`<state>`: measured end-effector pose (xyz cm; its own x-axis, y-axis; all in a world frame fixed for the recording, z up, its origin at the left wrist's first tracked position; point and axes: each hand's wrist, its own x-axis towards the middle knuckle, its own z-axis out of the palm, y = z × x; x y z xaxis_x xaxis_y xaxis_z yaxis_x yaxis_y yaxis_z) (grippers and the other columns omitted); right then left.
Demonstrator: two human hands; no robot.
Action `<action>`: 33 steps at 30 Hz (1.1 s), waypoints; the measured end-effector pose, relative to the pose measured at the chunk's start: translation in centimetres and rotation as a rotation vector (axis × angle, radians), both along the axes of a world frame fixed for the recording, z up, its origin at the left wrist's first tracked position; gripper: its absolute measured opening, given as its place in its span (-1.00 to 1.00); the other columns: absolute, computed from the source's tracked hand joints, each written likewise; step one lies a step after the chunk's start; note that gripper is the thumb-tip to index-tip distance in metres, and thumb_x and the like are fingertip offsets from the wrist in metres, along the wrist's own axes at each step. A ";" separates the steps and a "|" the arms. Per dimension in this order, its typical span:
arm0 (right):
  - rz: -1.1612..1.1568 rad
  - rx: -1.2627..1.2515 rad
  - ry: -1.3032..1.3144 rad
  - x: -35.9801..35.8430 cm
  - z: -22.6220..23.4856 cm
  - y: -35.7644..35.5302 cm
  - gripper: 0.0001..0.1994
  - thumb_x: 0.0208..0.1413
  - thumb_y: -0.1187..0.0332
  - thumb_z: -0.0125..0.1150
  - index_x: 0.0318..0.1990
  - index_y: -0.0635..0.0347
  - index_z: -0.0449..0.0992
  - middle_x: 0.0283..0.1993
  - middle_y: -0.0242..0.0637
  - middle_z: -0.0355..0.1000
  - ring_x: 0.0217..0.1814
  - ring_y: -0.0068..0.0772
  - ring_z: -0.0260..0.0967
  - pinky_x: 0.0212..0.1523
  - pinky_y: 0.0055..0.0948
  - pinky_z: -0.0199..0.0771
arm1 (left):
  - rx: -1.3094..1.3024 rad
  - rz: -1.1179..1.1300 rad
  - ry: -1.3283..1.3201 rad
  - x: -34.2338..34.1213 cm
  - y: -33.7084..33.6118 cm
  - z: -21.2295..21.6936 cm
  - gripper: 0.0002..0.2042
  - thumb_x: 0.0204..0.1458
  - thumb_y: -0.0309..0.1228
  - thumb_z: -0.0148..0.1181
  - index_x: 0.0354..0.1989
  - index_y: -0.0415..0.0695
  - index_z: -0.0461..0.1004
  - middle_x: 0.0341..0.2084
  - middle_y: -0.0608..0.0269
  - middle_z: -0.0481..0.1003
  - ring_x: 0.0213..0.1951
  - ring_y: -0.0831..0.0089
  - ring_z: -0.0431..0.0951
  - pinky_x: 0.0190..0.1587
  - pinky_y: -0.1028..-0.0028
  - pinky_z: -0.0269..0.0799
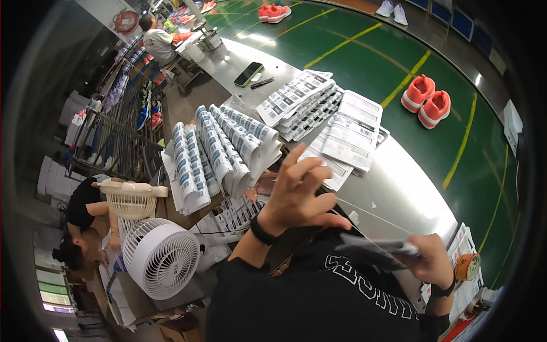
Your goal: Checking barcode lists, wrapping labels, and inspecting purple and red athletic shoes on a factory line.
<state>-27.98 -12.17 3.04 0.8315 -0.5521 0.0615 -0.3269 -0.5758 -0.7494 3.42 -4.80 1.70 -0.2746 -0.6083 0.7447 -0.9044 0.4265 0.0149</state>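
Far left: a wire rack (122, 108) full of shoes, mostly blue and pink, too small to tell more. Below it a cream plastic basket (132, 200), open lattice weave, contents not visible. A person in a black top (85, 208) bends beside it. Just right of that, a round white fan (161, 257) with a ribbed grille.

Centre-left: fanned paper sheets (219, 151), curled, printed with blue-and-white blocks, overlapping like shingles on a brown surface. Smaller printed sheets (236, 212) lie flat below them.

Left hand (299, 194): raised, fingers spread and slightly curled, holding nothing I can see; black band on the wrist. It hovers above the near edge of the steel table (399, 194), which is smooth and glossy with strong glare.

On the table: a dark phone (248, 74) and a black pen (261, 83) just beside it at the far end; a staggered stack of grey-printed label sheets (299, 97); larger white printed sheets (350, 134) next to it.

Right hand (430, 259): closed in a pinch on a thin bundle of dark flat sheets (379, 249), held close to the body above the table's near corner. Exact material unclear due to blur.

Far right: an orange-brown tape roll (467, 266) on stacked papers. On the green floor (353, 51) with yellow lines, a coral shoe pair (425, 101).
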 end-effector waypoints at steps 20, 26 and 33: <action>-0.277 0.656 -0.622 10.6 0.4 -1.2 -0.63 0.30 0.25 -0.09 0.14 0.28 0.18 0.06 -0.05 0.33 -0.16 -0.41 0.43 -0.29 -0.47 0.60 | -0.426 0.198 1.757 9.8 11.0 0.8 -0.74 0.04 -0.57 0.19 -0.08 -0.34 0.42 -0.25 0.11 0.53 -0.29 0.38 0.58 -0.27 0.46 0.53; -0.294 0.709 -0.539 9.3 -1.4 -2.0 -0.67 0.29 0.30 -0.08 0.12 0.27 0.21 0.02 -0.11 0.34 -0.22 -0.45 0.43 -0.30 -0.50 0.59 | -0.223 0.512 1.666 16.4 14.2 -1.2 -0.71 0.01 -0.51 0.22 -0.11 -0.37 0.43 -0.33 0.12 0.56 -0.51 0.45 0.55 -0.57 0.54 0.44; -0.249 0.774 -0.417 7.5 -2.6 -1.9 -0.67 0.23 0.38 0.04 0.10 0.26 0.22 0.00 -0.16 0.34 -0.20 -0.47 0.43 -0.29 -0.52 0.56 | -0.025 1.663 0.353 15.2 12.3 -2.8 -0.52 -0.07 -0.14 0.30 -0.12 -0.32 0.48 -0.19 -0.13 0.44 -0.08 -0.01 0.40 0.03 0.13 0.27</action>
<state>-20.48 -14.03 0.45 0.6761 -0.7248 -0.1321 0.0092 0.1876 -0.9822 18.58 7.52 -1.14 0.7688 -0.0346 0.6385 -0.2955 -0.9047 0.3069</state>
